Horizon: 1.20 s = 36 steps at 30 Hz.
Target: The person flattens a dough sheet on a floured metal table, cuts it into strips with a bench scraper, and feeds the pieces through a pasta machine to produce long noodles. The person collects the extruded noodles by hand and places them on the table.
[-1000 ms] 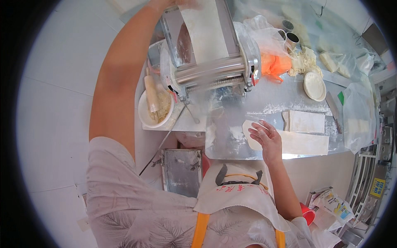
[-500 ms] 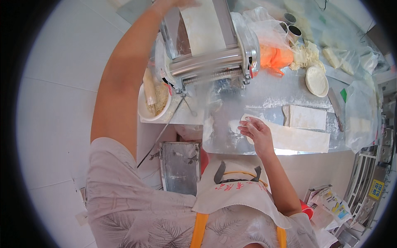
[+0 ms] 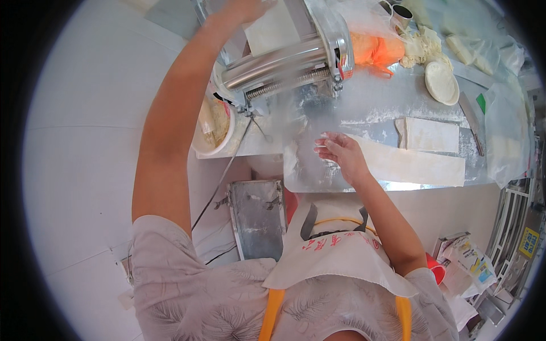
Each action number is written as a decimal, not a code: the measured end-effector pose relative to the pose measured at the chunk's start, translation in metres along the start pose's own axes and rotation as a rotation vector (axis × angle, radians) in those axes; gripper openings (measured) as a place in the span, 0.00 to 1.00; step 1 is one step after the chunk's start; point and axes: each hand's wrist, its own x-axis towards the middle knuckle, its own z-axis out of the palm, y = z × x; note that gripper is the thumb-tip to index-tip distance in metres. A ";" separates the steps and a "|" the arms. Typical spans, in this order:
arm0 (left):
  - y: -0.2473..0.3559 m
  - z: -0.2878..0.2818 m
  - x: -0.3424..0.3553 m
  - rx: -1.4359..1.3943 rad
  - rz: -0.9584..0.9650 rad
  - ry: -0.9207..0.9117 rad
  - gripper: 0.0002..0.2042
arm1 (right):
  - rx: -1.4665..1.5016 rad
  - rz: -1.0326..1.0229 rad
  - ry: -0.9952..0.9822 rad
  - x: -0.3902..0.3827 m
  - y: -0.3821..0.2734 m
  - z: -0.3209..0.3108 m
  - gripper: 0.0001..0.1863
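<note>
My left hand (image 3: pixel 249 8) reaches over the dough roller machine (image 3: pixel 278 61) at the top edge, which cuts it off in part. Its visible fingers look stretched out beside the pale dough sheet (image 3: pixel 274 31) that lies on the machine's feed plate, running down to the metal rollers. My right hand (image 3: pixel 345 157) hovers at the left end of a long dough strip (image 3: pixel 418 165) on the metal table, fingers loosely bent and apart, with nothing seen in them. Behind that strip lies a folded dough sheet (image 3: pixel 432 135).
A white bowl (image 3: pixel 226 139) with a rolling pin and crumbs stands left of the table (image 3: pixel 310 173). To the right lie a knife (image 3: pixel 472 122), a round dough piece (image 3: pixel 442 83) and plastic bags (image 3: pixel 506 136). An orange bag (image 3: pixel 375 50) sits beside the machine.
The view has shifted, so the machine sits higher in it. My right hand has moved left along the strip, past its end. The dough sheet on the feed plate shows a shorter length.
</note>
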 end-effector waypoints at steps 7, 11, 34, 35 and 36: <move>0.007 0.003 -0.009 0.111 -0.044 0.002 0.47 | 0.132 -0.004 0.001 0.028 0.005 0.011 0.18; 0.014 -0.002 -0.013 0.143 -0.086 -0.045 0.47 | 0.171 -0.040 -0.002 0.047 0.003 0.017 0.17; 0.028 0.002 -0.026 0.059 -0.046 -0.106 0.47 | 0.626 -0.201 0.192 0.173 0.017 0.070 0.15; 0.030 0.000 -0.028 0.062 -0.061 -0.113 0.47 | 0.616 -0.223 0.181 0.175 0.019 0.068 0.15; 0.033 -0.002 -0.029 0.068 -0.064 -0.112 0.48 | 0.607 -0.245 0.172 0.177 0.021 0.065 0.15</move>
